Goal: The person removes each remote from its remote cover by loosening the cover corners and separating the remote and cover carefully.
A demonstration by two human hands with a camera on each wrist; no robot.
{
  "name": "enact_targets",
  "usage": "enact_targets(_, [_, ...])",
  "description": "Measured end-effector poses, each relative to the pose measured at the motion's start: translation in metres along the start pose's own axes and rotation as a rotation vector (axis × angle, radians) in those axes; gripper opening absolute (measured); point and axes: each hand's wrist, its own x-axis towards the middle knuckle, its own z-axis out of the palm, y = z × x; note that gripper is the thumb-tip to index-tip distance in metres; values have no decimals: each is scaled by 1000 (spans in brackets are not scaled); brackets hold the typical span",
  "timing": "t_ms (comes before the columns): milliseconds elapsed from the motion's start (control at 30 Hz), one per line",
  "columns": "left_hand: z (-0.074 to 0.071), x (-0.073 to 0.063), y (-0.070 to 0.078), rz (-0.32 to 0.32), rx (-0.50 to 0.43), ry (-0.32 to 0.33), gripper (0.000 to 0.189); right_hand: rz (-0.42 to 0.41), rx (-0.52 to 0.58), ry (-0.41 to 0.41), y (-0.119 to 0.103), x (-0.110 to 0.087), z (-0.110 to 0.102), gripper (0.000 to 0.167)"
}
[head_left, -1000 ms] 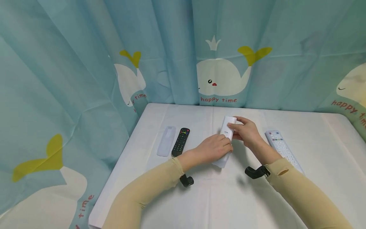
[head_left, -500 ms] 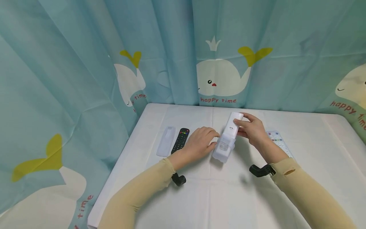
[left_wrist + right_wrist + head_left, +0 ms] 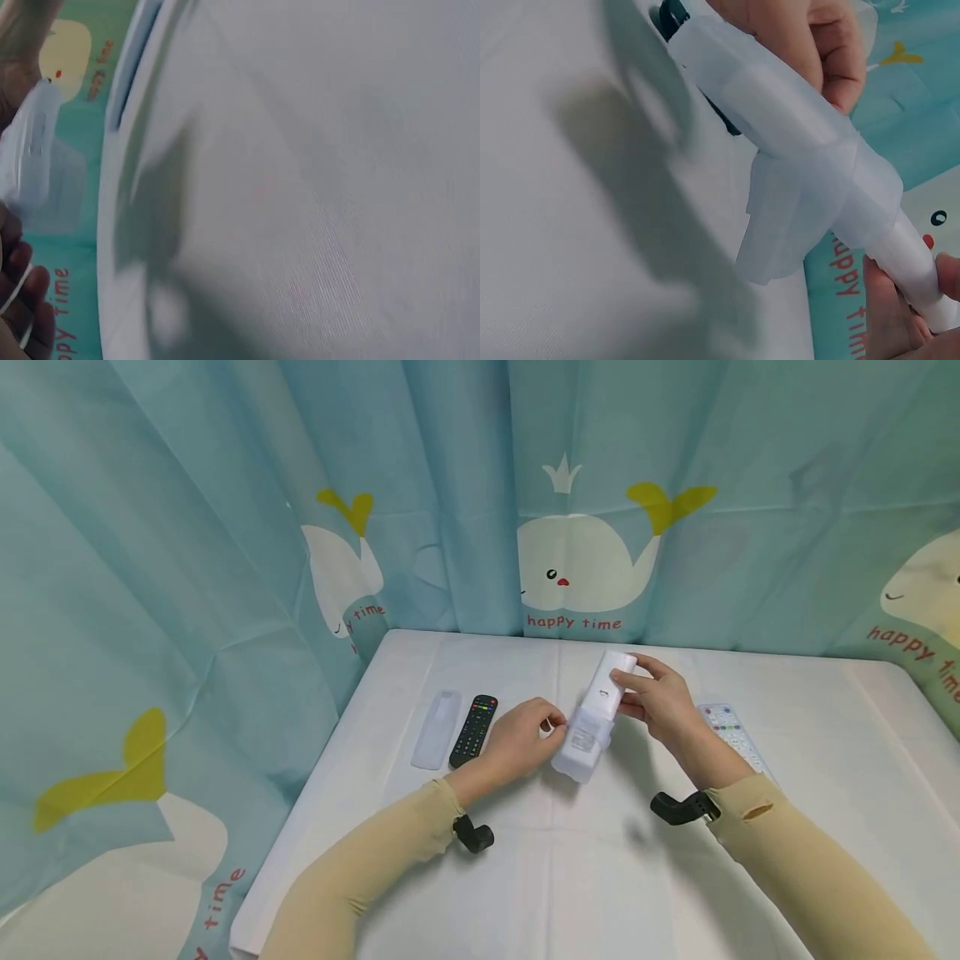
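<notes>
A white remote control (image 3: 605,687), back side up, is held above the table by my right hand (image 3: 656,702), which grips its upper end. A translucent sleeve (image 3: 584,739) covers its lower part, bunched around the middle with a loose fold (image 3: 784,217) hanging off in the right wrist view. My left hand (image 3: 522,735) is at the sleeve's left edge with fingers curled, pinching it there. In the left wrist view a thin pale edge runs between the left fingers (image 3: 34,289). Behind the sleeve in the right wrist view, the left hand is partly hidden.
A black remote control (image 3: 473,731) and a flat translucent sleeve (image 3: 436,731) lie on the white table (image 3: 480,893) at the left. Another white remote control (image 3: 731,731) lies at the right, partly behind the right forearm. A whale-print curtain (image 3: 450,527) surrounds the back and left.
My right hand has lifted the remote up and right. My left hand let go of its grip over the sleeve, moved left, and its fingers have curled in at the sleeve's edge.
</notes>
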Motion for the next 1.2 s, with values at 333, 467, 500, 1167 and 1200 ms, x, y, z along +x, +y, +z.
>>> enact_targets(333, [-2,0,5,-48,-109,-79,9,33,-41,35,1,1,1,67])
enact_targets(467, [-2,-1,4,24,-54,-116,9,35,-81,48,0,3,-2,70])
enact_targets(500, [-2,-2,4,39,-45,-122,9,37,-85,46,0,3,-2,70])
enact_targets(1167, [-7,6,8,473,211,-21,25,-2,-70,-5,5,4,7,64])
enact_targets(1200, [-8,8,9,532,234,-39,25,-3,-81,-10,5,4,9,64])
